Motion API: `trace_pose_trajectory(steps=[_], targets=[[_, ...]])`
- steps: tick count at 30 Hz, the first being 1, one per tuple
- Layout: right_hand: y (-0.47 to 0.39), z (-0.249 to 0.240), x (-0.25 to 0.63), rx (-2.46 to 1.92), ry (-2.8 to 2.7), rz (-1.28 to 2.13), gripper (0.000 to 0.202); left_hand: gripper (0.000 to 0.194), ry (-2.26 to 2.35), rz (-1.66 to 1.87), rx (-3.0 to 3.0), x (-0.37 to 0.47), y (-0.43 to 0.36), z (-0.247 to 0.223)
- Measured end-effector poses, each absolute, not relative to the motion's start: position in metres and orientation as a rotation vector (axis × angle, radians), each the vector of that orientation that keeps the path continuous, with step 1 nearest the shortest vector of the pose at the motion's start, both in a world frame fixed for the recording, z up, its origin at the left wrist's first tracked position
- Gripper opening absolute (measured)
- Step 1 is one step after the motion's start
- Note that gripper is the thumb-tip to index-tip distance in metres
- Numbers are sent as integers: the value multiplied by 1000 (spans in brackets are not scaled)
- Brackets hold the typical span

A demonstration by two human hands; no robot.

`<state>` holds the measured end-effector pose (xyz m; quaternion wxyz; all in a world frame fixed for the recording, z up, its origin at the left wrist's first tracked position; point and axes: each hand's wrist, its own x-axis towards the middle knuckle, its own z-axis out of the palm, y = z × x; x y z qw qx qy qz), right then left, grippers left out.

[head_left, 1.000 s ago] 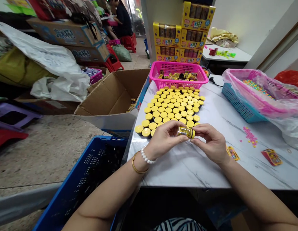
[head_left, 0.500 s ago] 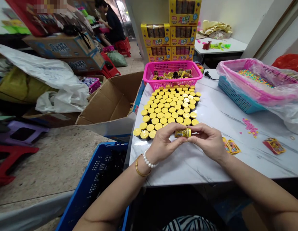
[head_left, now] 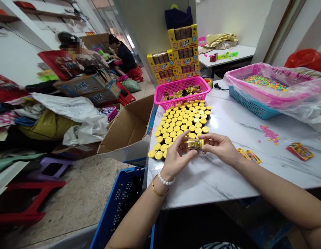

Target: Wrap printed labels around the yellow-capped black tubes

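Observation:
A small clear jar (head_left: 193,144) with a yellow lid and a printed label lies sideways between my hands, above the near edge of a group of yellow-lidded jars (head_left: 173,129). My right hand (head_left: 220,148) pinches it at the lid end. Around its other end, my left hand (head_left: 177,154) has thumb and index finger spread apart; whether a fingertip still touches the jar is hard to see. Right of my right wrist lie printed cards (head_left: 251,156), partly covered by the forearm.
A pink basket (head_left: 182,100) of small jars stands behind the group. At right are a plastic-lined pink basket (head_left: 264,98) of colourful beads, pink pieces (head_left: 269,135) and a card stack (head_left: 300,151). An open carton (head_left: 126,128) and blue crate (head_left: 116,204) flank the table. Two people sit at back left.
My left thumb and index finger have spread away from the jar they were gripping. My right hand keeps its pinch. The camera view has shifted up and to the left.

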<state>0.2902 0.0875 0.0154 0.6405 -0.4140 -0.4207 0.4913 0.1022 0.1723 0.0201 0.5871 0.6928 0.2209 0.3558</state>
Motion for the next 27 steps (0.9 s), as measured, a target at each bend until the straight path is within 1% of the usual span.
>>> trace_pose_trajectory(steps=[2, 3, 4, 6, 8, 11, 13, 15, 18, 20, 22, 25, 27], targets=[[87, 16, 291, -932, -952, 1187, 37, 49, 530, 765, 1539, 101, 173, 23], [86, 16, 292, -919, -949, 1226, 35, 42, 527, 724, 1506, 100, 173, 24], [86, 15, 291, -903, -944, 1257, 31, 39, 515, 683, 1475, 100, 173, 24], [85, 14, 291, -860, -933, 1282, 25, 38, 474, 623, 1412, 102, 173, 24], [84, 14, 290, -821, -928, 1268, 23, 41, 429, 585, 1339, 103, 174, 23], [83, 16, 289, -826, -991, 1180, 18, 37, 421, 533, 1250, 105, 176, 21], [81, 18, 288, -882, -1114, 1075, 20, 36, 461, 475, 1231, 104, 176, 20], [79, 20, 288, -911, -1230, 953, 25, 39, 501, 415, 1232, 103, 175, 20], [76, 19, 286, -837, -1234, 853, 17, 50, 471, 380, 1203, 102, 171, 22], [75, 19, 286, -773, -1175, 879, 13, 56, 421, 360, 1169, 102, 170, 23], [75, 20, 287, -748, -1139, 963, 12, 53, 414, 329, 1150, 102, 169, 23], [74, 21, 288, -770, -1170, 1094, 17, 51, 453, 313, 1146, 103, 169, 22], [74, 21, 289, -772, -1199, 1099, 20, 52, 449, 333, 1142, 104, 168, 21]])
